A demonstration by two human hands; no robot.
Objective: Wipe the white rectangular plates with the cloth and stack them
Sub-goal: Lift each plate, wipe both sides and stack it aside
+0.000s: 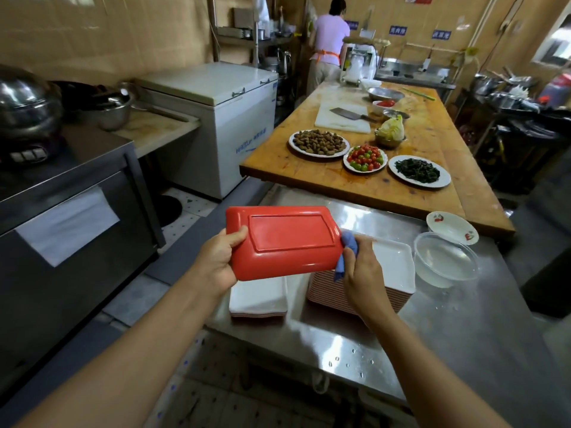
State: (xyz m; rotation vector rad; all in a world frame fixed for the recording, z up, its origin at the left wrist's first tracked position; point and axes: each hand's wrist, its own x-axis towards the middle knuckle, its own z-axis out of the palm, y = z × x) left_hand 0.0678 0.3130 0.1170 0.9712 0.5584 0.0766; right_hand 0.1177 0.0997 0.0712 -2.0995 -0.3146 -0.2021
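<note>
A steel worktop (448, 329) fills the lower right of the frame. On it sit a tall stack of white rectangular plates (397, 267) and, left of it, a shorter stack (258, 299) at the worktop's near-left edge. Above both, centre frame, a plate (282, 240) shows its red underside. The left hand (217, 262) grips its left end, thumb curled over. The right hand (360, 268) pinches a blue cloth (347, 251) against its right end.

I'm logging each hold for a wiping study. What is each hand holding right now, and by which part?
Left hand grips the plate, red underside up, by its left short edge. Right hand pinches the blue cloth against the plate's right edge.
</note>
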